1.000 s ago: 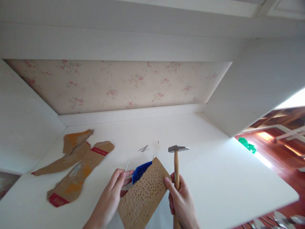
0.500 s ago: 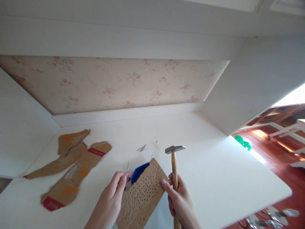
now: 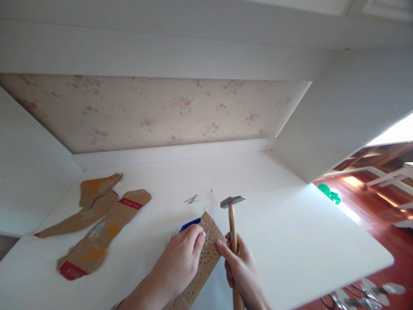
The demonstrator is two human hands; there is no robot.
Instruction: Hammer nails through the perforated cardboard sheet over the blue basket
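Note:
My right hand is wrapped round the wooden handle of a hammer, its steel head up. That thumb also presses on the right edge of a cardboard piece dotted with many holes. Above the cardboard is my left hand, closed in a pinch; the nail it held a moment ago is hidden by the fingers. One nail sticks out at the cardboard's top corner. Part of a blue object shows behind the cardboard. Several loose nails lie on the white tabletop farther back.
Torn cardboard pieces with red bands lie at the left of the white tabletop. A tiny brown bit rests near the loose nails. White side panels and a floral back wall enclose the table.
My left hand has moved right, from beside the cardboard to over it, carrying a nail that is now out of sight. The hammer has shifted slightly left.

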